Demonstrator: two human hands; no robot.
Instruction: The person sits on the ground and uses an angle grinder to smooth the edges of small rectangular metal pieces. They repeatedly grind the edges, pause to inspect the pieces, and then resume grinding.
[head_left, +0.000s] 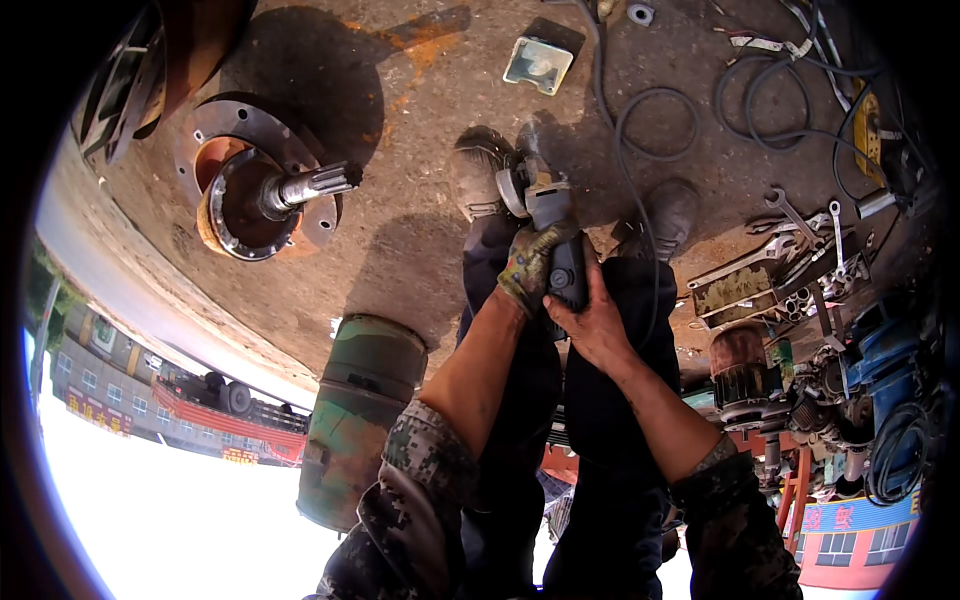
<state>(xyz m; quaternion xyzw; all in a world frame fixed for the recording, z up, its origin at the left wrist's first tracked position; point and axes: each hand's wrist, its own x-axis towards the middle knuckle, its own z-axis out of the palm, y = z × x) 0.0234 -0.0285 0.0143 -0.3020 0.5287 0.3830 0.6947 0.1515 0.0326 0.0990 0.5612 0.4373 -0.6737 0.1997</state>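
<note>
Between my legs I hold an angle grinder (549, 204), its grey head and disc toward my shoes and its dark body toward me. My left hand (532, 262), in a camouflage-patterned glove, is closed round the grinder near its head. Bare, my right hand (590, 312) grips the rear of the body from the right, thumb across it and fingers along its side. A dark cord (652, 225) runs over the ground beside my right leg. The disc's far face is hidden.
A flanged metal part with a splined shaft (300, 187) stands at left, near a green drum (365, 360). Ahead lies a small square tray (539, 64). To the right are wrenches (797, 215), a tool box (735, 292), coiled cables (765, 105) and motors (742, 365).
</note>
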